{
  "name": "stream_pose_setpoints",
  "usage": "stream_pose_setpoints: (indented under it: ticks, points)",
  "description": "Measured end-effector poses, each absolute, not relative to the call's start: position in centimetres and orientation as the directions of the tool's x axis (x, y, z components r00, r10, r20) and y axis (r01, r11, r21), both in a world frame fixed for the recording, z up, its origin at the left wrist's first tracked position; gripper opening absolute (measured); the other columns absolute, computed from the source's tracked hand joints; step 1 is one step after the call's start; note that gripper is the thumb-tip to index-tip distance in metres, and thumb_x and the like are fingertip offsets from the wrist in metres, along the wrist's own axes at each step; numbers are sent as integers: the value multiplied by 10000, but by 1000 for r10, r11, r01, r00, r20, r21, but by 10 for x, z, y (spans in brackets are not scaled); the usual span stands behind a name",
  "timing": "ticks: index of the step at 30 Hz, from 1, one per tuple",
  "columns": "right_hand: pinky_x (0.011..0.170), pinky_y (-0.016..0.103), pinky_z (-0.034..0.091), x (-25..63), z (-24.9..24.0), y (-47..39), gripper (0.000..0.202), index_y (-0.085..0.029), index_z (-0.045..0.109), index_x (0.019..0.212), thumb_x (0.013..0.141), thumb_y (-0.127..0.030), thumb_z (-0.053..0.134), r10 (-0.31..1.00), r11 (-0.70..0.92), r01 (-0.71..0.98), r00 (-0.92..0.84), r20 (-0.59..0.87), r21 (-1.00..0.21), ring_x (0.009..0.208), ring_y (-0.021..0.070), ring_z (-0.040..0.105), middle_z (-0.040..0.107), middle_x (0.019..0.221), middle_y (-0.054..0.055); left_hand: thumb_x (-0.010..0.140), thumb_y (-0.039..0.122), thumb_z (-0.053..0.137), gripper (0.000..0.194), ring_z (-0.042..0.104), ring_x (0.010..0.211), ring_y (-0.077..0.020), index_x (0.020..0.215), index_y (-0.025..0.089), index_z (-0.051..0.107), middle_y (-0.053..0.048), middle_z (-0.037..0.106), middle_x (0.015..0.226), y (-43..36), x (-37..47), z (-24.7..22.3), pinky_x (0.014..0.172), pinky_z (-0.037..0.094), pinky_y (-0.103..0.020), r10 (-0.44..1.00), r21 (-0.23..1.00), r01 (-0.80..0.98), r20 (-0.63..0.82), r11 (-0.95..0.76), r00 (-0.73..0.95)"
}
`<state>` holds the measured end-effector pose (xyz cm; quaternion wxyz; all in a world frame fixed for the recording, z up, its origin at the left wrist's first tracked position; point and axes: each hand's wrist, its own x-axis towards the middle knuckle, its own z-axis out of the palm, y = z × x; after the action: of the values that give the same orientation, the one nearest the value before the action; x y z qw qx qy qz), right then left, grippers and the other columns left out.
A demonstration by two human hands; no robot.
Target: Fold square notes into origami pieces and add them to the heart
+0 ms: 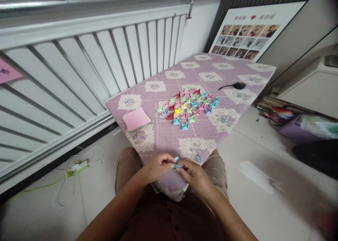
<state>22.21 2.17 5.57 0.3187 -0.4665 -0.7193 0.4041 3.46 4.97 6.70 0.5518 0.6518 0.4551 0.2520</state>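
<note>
Just past the brown shirt (pixel 158 221), left hand (pixel 157 167) and right hand (pixel 194 173) pinch together on a small, creased blue paper (pixel 176 166) at the tabletop's (pixel 167 142) tapering near corner, floral surface stretching ahead to the folded pieces (pixel 177 111).

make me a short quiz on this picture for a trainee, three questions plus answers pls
1. What colour is the small paper piece held between the left hand and the right hand?
a) yellow
b) blue
c) red

2. True or false: the black object with the thin tail touches the group of folded papers.

3. Fill in the blank: as seen in the picture, the paper stack lies to the ____ of the group of folded papers.

Key: 1. b; 2. false, it lies apart from them; 3. left.
</note>
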Motion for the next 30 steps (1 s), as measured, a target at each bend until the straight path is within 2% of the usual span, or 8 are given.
stream_pose_setpoints:
  ticks: [3,10,13,17,20,24,28,30]
  points:
    - [693,261,450,221,60,21,221,-217,618,830,896,-390,497,945,162,393,-326,27,-905,739,152,562,622,785,17,777,237,569,105,541,703,-121,814,165,636,10,630,761,47,36,69,655,427,-220,889,941,338,-164,12,427]
    - [660,261,435,214,60,23,225,-206,589,719,835,-397,560,990,125,356,-105,93,-926,694,148,543,589,716,11,733,181,560,47,481,640,-104,688,175,547,38,534,653,43,44,69,603,393,-209,940,916,399,-171,42,294]
    - [624,252,430,210,60,23,231,-202,580,705,809,-409,577,997,63,327,-71,42,-943,657,141,529,578,679,3,733,133,548,59,486,649,-94,753,183,524,46,526,684,41,48,66,620,400,-202,961,944,323,-144,62,235]
    - [590,240,435,206,60,24,266,-204,560,764,774,-468,590,999,-28,223,-15,-32,-974,633,131,510,543,673,-11,734,74,533,257,517,676,-89,954,200,495,39,549,771,40,51,61,631,414,-195,962,969,235,-138,81,237]
    - [553,226,417,204,63,25,317,-203,572,834,767,-513,582,990,-102,172,-78,-116,-980,617,120,486,533,692,-16,755,82,530,318,521,659,-92,1044,207,481,43,552,760,39,51,60,626,417,-206,955,974,217,-123,64,268]
    - [520,215,363,203,66,27,344,-196,563,709,774,-534,569,976,-165,149,-119,-184,-975,559,102,412,480,617,-35,780,141,555,337,530,690,-104,1104,205,487,25,581,800,37,49,62,651,423,-225,963,974,214,-131,81,235]
    - [533,216,344,203,67,27,349,-194,561,701,764,-536,592,981,-183,82,-41,-187,-980,564,101,392,469,607,-38,822,266,535,150,545,719,-125,922,164,583,0,605,797,35,46,64,670,439,-241,920,958,242,-226,152,320]
    - [542,218,341,203,67,27,358,-193,559,696,760,-543,606,980,-196,60,-26,-198,-979,572,102,392,476,612,-37,831,286,507,161,547,689,-125,832,153,598,4,606,743,32,46,66,655,438,-241,887,948,259,-275,185,372]
